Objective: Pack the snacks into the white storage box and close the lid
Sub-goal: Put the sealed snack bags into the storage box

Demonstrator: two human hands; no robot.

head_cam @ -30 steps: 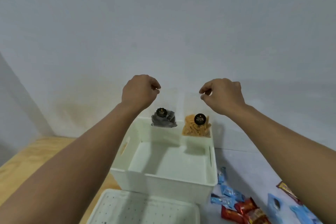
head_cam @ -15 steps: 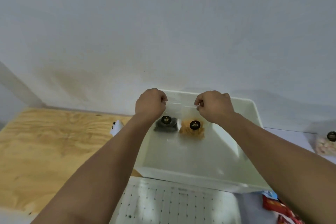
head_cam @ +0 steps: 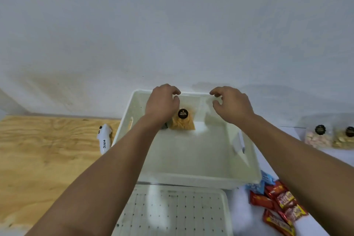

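Note:
The white storage box (head_cam: 191, 180) stands open in the middle, close to the wall. Inside, against its far wall, stands a clear bag of orange sticks (head_cam: 183, 124) with a black round label. A dark snack bag (head_cam: 165, 126) beside it is almost fully hidden under my left wrist. My left hand (head_cam: 162, 103) hovers over the box's far left corner, fingers loosely curled and holding nothing that I can see. My right hand (head_cam: 231, 105) hovers over the far right part, fingers spread, empty. The perforated white lid (head_cam: 172, 210) lies flat in front of the box.
Red wrapped snacks (head_cam: 279, 203) and blue wrapped ones (head_cam: 258, 184) lie right of the box. Two clear bags of pale snacks (head_cam: 316, 138) (head_cam: 342, 140) stand at the far right. A white handheld device (head_cam: 104, 138) lies on the wooden tabletop (head_cam: 47, 159) left of the box.
Both hands lowered the two bags into the box and set them at its far wall. The pinching fingers have opened and let go. My view has tilted downward.

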